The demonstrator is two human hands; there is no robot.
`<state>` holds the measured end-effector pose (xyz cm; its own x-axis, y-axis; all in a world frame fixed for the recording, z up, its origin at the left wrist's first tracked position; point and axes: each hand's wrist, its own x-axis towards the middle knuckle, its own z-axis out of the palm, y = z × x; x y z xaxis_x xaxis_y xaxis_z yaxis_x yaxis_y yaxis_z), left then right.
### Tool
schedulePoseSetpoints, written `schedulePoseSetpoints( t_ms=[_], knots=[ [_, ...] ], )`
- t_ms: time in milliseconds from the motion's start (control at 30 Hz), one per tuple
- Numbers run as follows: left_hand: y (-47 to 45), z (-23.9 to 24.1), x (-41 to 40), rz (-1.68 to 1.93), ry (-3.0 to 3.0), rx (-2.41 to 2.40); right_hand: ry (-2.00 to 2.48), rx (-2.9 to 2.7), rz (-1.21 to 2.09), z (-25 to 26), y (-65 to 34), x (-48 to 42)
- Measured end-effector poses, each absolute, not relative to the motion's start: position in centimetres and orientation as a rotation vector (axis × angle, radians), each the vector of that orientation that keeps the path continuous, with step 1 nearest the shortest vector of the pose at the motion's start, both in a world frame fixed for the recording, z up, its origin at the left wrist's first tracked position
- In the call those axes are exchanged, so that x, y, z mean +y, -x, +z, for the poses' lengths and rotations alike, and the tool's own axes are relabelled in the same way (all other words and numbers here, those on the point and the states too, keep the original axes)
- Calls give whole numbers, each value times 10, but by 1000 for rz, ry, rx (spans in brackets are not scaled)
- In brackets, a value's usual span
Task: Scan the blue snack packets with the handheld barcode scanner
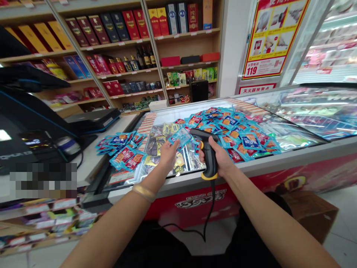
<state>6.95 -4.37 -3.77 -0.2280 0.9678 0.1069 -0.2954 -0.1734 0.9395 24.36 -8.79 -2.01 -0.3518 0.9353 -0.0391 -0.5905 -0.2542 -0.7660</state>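
Note:
Between the fingers of my left hand (pixel 168 156) is a blue snack packet (pixel 180 137), its pale printed side turned up. My right hand (pixel 219 158) wraps around the grip of a black and yellow barcode scanner (pixel 209 154). The scanner's head points left, close to the packet, and its cable hangs down in front of the freezer. Behind the scanner, a large heap of blue and red snack packets (pixel 231 126) covers part of the glass freezer top (pixel 192 162). To the left of my left hand lies a smaller pile of similar packets (pixel 131 158).
A black checkout machine (pixel 25 123) and a scale (pixel 93 119) stand on the counter at the left. Shelves of boxes and bottles (pixel 145 57) line the back. A cardboard box (pixel 312 212) sits on the floor at the right.

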Motion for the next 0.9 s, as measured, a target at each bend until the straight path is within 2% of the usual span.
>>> schedulePoseSetpoints(
  t_ms=[567,733,900],
  knots=[
    [-63,-39,-43,1644,-1108,1163,644,-820,1788,-16,-242,-90],
    [8,-17,-44,1817,-1494,1506,604,-844,1879,-9,-214,-87],
    [98,9,-64,1596,-1883,2208,578,-906,1963,0,-164,-74]
  ],
)
